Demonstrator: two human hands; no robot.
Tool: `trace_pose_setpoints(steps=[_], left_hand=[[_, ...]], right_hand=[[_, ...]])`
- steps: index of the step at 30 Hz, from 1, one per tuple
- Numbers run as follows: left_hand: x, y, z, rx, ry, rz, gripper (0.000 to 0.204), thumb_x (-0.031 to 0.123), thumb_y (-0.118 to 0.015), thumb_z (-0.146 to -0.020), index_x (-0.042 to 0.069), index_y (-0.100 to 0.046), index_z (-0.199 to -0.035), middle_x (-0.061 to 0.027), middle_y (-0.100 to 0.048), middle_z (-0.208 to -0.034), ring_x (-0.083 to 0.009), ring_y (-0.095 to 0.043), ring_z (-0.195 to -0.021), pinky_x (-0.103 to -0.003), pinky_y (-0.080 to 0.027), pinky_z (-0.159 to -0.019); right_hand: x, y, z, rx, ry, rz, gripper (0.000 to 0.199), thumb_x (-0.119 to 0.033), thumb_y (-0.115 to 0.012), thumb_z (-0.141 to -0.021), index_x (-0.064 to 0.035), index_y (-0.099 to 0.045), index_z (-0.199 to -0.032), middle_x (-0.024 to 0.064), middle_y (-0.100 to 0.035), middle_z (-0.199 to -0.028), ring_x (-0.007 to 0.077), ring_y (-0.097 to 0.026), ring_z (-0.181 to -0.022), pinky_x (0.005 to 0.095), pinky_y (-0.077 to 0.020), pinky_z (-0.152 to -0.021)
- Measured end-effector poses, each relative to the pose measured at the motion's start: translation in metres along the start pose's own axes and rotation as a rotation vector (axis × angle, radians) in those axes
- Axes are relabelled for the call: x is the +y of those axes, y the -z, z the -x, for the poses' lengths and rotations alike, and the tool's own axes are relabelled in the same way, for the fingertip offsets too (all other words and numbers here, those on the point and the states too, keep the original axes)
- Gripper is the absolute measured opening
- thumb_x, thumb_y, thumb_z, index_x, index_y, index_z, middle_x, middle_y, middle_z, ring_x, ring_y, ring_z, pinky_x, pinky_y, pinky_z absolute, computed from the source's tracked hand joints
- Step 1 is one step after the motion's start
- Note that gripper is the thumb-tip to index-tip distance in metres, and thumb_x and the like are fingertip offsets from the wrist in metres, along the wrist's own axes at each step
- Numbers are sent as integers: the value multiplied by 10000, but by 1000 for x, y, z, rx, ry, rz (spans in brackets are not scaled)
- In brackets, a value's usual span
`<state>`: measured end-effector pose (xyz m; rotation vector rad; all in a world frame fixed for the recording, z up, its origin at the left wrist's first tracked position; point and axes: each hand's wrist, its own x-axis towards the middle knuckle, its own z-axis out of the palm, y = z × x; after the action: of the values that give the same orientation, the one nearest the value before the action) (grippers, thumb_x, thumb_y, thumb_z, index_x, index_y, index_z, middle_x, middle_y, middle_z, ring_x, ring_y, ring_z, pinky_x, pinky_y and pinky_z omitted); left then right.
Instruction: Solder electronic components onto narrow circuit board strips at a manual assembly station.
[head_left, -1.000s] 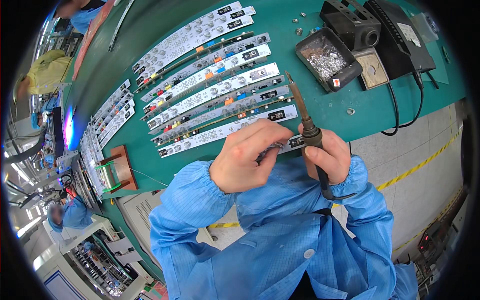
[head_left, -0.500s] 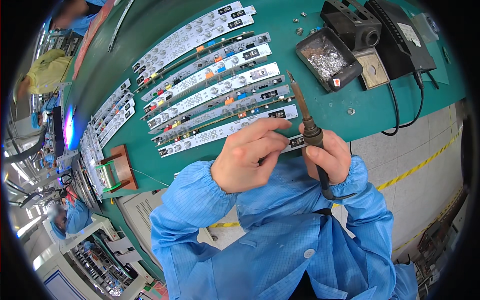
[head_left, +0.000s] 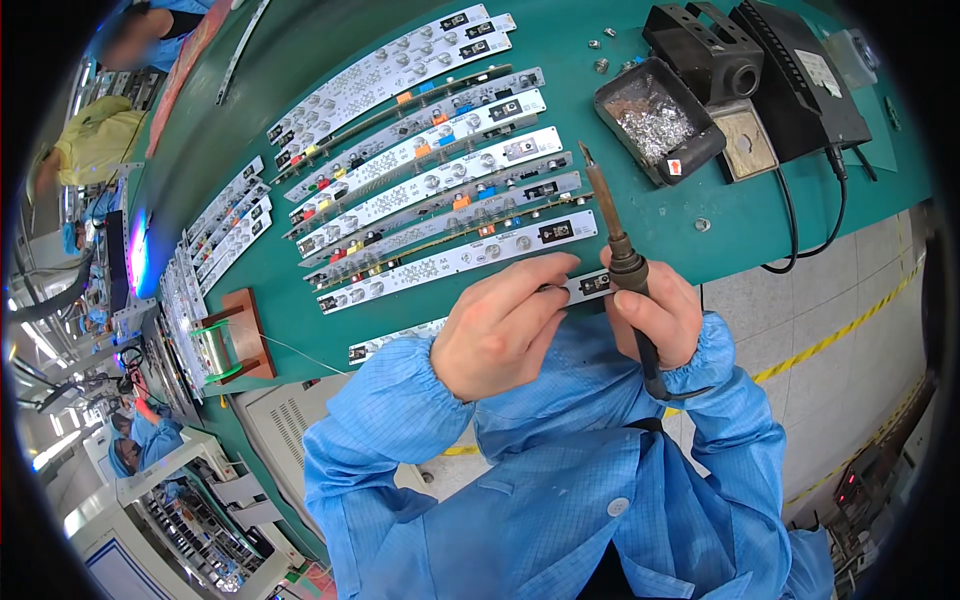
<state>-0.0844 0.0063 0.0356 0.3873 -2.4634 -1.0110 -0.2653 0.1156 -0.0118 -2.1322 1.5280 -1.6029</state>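
My right hand (head_left: 660, 315) is wrapped round the handle of a soldering iron (head_left: 628, 262), whose bare metal tip points up and away from me. Both hands are over a narrow white circuit board (head_left: 398, 337) at the table's near edge; its middle lies hidden under them. Left of the iron, my left hand (head_left: 500, 328) has its fingers curled together beside the board's right part. What it holds, if anything, is hidden. Thin solder wire runs from a spool (head_left: 212, 352) on a brown stand toward my left sleeve and disappears there.
Several long circuit boards (head_left: 450, 262) with coloured parts lie in rows beyond my hands. At far right are a black tray of solder scraps (head_left: 655, 115), an iron holder with a sponge (head_left: 748, 140) and a black box (head_left: 805, 80) with cables. Other people work at left.
My left hand has drawn slightly down toward the near board, its index finger bending in. The board's left end now shows past my sleeve. The soldering iron has barely moved.
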Motion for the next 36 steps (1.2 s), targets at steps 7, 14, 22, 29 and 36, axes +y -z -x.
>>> trace_pose_setpoints(steps=[7, 14, 22, 29, 36], left_hand=[[3, -2, -1, 37, -24, -52, 193, -116, -642, -698, -46, -612, -875, -165, -618, -1059, -284, -656, -825, -337, -550, -646], [3, -4, -4, 55, -9, -136, 190, -75, -642, -694, -29, -604, -874, -138, -602, -970, -297, -619, -799, -363, -520, -674], [5, -8, -2, 74, 81, -214, 165, -49, -635, -707, -31, -594, -866, -128, -582, -923, -293, -594, -811, -361, -500, -696], [14, 1, 4, 176, -33, -461, 257, -27, -651, -645, -29, -613, -898, -125, -581, -902, -276, -603, -798, -350, -509, -684], [54, 5, 89, -244, 113, -158, 201, 82, -688, -690, 22, -639, -876, -92, -595, -865, -249, -596, -687, -341, -513, -598]], right_hand=[[-3, 3, -2, -16, -17, -1, 629, 156, -674, -708, -110, -480, -1243, 229, -631, -1043, 291, -659, -807, 356, -541, -682], [-6, 10, -11, -52, -100, -6, 756, 181, -708, -668, -94, -417, -1310, 226, -638, -1003, 357, -660, -974, 389, -555, -752], [-9, 4, -23, 13, -324, -115, 597, 143, -718, -672, -16, -529, -1215, 235, -624, -1135, 261, -667, -805, 331, -548, -697], [-4, -8, -28, 39, -266, 129, 563, 137, -707, -657, -1, -562, -1184, 203, -638, -1069, 314, -638, -853, 370, -500, -758], [-4, -9, -26, -4, -270, 85, 535, 128, -653, -775, 4, -482, -1266, 244, -592, -1212, 170, -594, -854, 269, -495, -747]])
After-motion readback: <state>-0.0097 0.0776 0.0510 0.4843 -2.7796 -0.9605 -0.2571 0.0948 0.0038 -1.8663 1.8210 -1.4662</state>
